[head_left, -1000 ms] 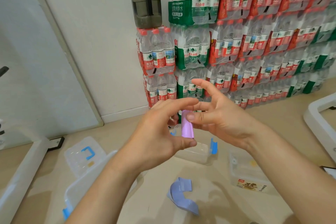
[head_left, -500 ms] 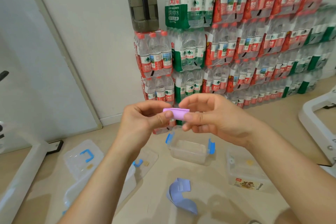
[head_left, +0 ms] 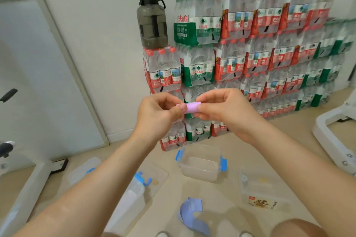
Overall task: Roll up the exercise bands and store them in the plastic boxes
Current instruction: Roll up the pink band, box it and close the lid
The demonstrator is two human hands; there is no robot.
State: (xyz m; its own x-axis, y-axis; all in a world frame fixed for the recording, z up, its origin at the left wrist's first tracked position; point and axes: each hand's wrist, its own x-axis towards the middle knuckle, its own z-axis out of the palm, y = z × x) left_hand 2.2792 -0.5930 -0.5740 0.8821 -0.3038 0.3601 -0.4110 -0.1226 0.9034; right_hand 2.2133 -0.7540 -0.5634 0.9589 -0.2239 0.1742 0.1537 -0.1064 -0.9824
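We hold the purple band (head_left: 189, 107), rolled into a small tight roll, in the air in front of us, between both hands. The left hand (head_left: 156, 113) pinches its left end with thumb and fingers. The right hand (head_left: 225, 109) pinches its right end in the same way, so each grip is narrow and closed on the roll. The roll lies about level. Its long axis runs from left to right across our view, roughly along the wall behind, with one end pointing into each hand. We judge that the rolling of this band is finished or almost finished, and that the step in hand is the last tightening before storing. On the floor near our feet, the blue band (head_left: 192, 215) lies loose and curved, not yet rolled. A little further, below the hands, the open box (head_left: 200, 165) with blue clips stands with nothing visible inside, and its long side also runs left to right. So the next move calls for lowering the roll into this box without turning it. It also calls for keeping the pinch until the roll rests on the bottom, because we think it may spring open if released early. Another box (head_left: 133, 200) stands by our left forearm, and a lid (head_left: 264, 184) lies at the right. Far behind, bottle packs (head_left: 269, 54) are stacked against the wall, with a dark jug (head_left: 152, 23) on top.
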